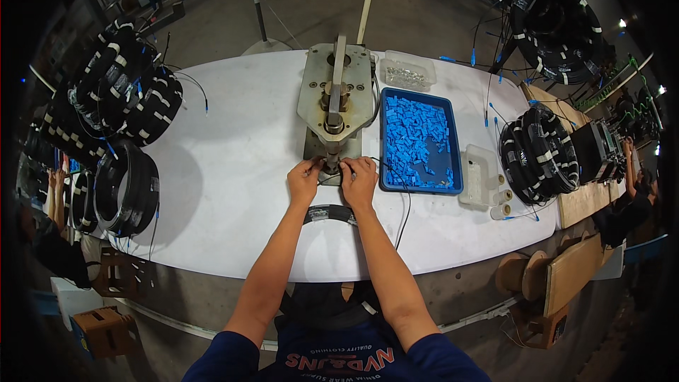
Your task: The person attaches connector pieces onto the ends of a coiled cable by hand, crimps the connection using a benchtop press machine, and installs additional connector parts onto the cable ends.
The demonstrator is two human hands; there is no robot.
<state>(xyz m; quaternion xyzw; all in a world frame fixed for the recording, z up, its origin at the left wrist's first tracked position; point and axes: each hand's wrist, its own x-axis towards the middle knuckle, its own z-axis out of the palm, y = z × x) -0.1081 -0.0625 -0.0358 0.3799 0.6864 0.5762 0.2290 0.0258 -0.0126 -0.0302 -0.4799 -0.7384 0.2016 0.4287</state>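
A grey metal hand press (332,95) with an upright lever stands on the white table. At the foot of its ram, my left hand (304,180) and my right hand (359,180) face each other, fingertips pinched on either side of the tool. Whatever the fingertips hold is too small and partly hidden to make out. A thin black cable (408,205) runs out beside my right hand and down across the table. Between my forearms lies a coil of black cable (329,213), partly covered by my arms.
Right of the press sits a blue tray (458,163) of small blue connector parts. Clear plastic boxes (478,177) (407,71) hold small pieces. Black cable coils (127,191) (539,155) stack at both sides. Other people work at the far left and right edges.
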